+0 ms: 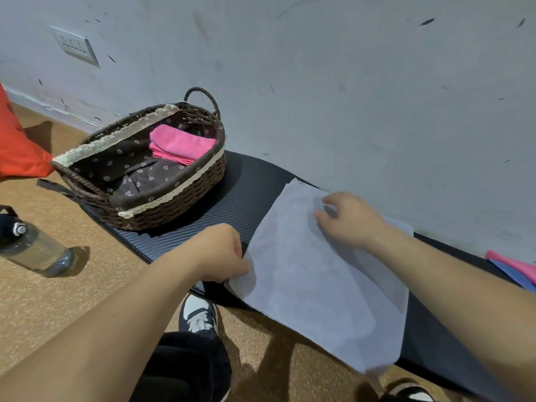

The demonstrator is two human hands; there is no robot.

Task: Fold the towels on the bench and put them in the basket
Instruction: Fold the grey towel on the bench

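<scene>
A white towel point(304, 274) lies spread flat on the dark padded bench point(232, 198), its near edge hanging over the front. My left hand point(220, 253) pinches the towel's near left corner. My right hand point(348, 219) rests on the towel's far edge with fingers curled onto the cloth. To the left on the bench stands a brown wicker basket point(179, 198) with a flowered lining. A folded pink towel point(179, 145) lies in its far end. At the right edge, a pink towel point(513, 265) and a blue towel point(513, 278) lie on the bench.
A wall runs close behind the bench. A clear water bottle point(34, 248) lies on the cork floor at the left, and a red bag point(14, 143) sits beyond it. My shoes point(198, 314) and dark trouser leg are below the bench's front edge.
</scene>
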